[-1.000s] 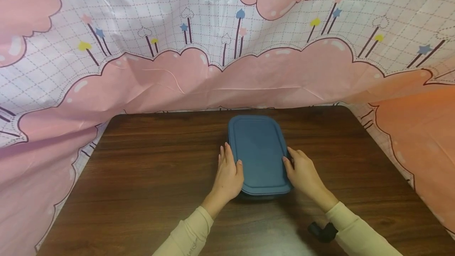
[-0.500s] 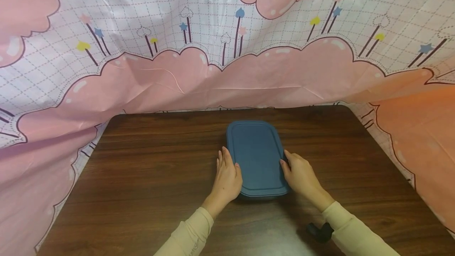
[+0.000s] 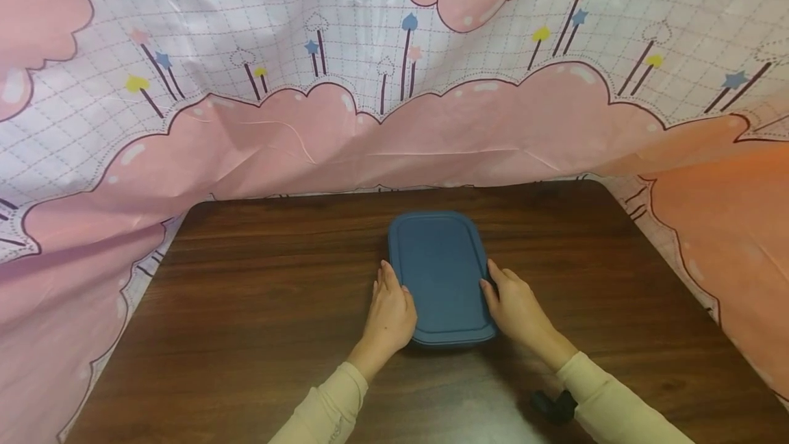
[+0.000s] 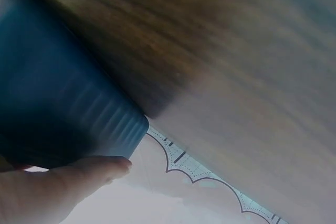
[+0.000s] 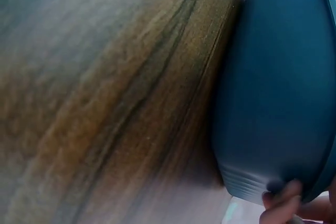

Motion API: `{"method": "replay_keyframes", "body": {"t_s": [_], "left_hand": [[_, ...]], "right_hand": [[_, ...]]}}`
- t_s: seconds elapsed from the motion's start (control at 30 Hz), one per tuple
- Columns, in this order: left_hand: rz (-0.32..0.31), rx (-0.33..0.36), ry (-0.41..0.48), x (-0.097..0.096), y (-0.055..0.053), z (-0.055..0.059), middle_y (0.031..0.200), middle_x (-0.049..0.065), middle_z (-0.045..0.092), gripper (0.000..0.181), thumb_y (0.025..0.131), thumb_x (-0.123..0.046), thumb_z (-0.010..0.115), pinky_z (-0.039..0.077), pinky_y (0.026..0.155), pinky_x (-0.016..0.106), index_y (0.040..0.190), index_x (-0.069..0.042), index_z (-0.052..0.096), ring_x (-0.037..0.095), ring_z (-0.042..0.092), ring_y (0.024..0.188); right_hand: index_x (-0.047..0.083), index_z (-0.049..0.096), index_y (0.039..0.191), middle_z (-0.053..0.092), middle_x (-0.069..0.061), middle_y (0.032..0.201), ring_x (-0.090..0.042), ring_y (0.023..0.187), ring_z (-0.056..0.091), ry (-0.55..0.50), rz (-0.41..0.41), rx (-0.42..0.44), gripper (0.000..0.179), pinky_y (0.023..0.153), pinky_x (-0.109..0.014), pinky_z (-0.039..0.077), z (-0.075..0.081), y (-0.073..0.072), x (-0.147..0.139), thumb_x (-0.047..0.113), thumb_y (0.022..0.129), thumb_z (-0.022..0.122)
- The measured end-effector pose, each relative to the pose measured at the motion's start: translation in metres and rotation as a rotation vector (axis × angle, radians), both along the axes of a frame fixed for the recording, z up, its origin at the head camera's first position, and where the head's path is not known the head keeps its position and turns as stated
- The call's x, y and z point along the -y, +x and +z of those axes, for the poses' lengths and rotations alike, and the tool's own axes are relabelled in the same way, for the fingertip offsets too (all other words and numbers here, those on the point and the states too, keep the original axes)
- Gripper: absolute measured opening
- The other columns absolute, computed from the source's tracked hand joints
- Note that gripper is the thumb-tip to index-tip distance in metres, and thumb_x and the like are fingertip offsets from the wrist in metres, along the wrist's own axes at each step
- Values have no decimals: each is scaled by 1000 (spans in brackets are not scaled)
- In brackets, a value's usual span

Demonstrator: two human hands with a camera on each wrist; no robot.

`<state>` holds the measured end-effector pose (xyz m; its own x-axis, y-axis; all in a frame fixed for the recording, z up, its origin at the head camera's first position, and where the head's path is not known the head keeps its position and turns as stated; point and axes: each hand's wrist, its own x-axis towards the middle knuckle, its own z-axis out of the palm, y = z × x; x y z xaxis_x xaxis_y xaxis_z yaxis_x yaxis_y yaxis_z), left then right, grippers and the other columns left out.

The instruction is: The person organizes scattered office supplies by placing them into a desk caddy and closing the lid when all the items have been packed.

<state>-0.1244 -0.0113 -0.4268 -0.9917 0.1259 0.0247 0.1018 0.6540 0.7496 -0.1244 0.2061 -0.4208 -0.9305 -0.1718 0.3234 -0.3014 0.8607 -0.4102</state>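
Note:
A blue lidded storage box (image 3: 439, 279) with rounded corners is at the middle of the table, its long sides running away from me. My left hand (image 3: 388, 310) holds its left side, fingers along the wall and thumb at the lid's edge. On the opposite side my right hand (image 3: 520, 300) grips the box, thumb on the lid's rim and fingers against the wall. The left wrist view shows the ribbed lower wall of the box (image 4: 100, 103) above a finger. In the right wrist view, fingertips touch the box (image 5: 273, 93) near its rim. Its contents are hidden by the lid.
The dark wood-grain table (image 3: 265, 307) extends on both sides of the box. A small black object (image 3: 553, 406) is beside the right sleeve. A patterned cloth (image 3: 370, 142) with pink clouds hangs behind the table and at its sides.
The box has shifted slightly toward me and to the left, with both hands moving along and keeping their hold. The lid has stayed on.

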Motion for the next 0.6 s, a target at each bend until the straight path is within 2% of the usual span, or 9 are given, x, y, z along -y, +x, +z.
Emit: {"method": "replay_keyframes", "body": {"t_s": [0.13,0.3,0.43,0.5,0.6], "left_hand": [[15,7,-16,0,0,1,155,32,18,59,103,-14,31,16,121,52,149,14,6,41,17,147],[8,7,-42,1,0,3,154,32,20,59,103,-14,31,17,120,52,148,16,6,42,19,147],[-17,-9,-107,4,-2,6,156,32,15,61,104,-18,33,16,120,54,148,16,8,44,14,147],[-27,-18,-159,6,-3,9,157,31,8,66,104,-25,35,13,121,54,149,14,7,43,7,148],[-39,-63,-249,12,-6,19,159,26,-4,75,103,-39,36,7,122,53,151,10,3,39,-4,149]], "right_hand": [[-19,49,128,65,-26,91,-26,71,62,-2,11,-18,43,59,-37,53,3,0,1,4,93,59],[-21,48,128,66,-31,97,-36,83,67,3,30,-23,43,65,-42,56,6,-1,2,2,93,58],[-18,45,133,65,-32,103,-37,86,67,34,12,27,47,66,-44,56,9,-3,1,8,96,56],[-16,41,137,62,-33,111,-38,91,66,61,-17,79,52,72,-47,56,11,-4,-1,16,98,53],[-12,31,145,52,-33,131,-44,112,58,94,-44,135,61,91,-53,50,16,-7,-4,26,101,48]]}}
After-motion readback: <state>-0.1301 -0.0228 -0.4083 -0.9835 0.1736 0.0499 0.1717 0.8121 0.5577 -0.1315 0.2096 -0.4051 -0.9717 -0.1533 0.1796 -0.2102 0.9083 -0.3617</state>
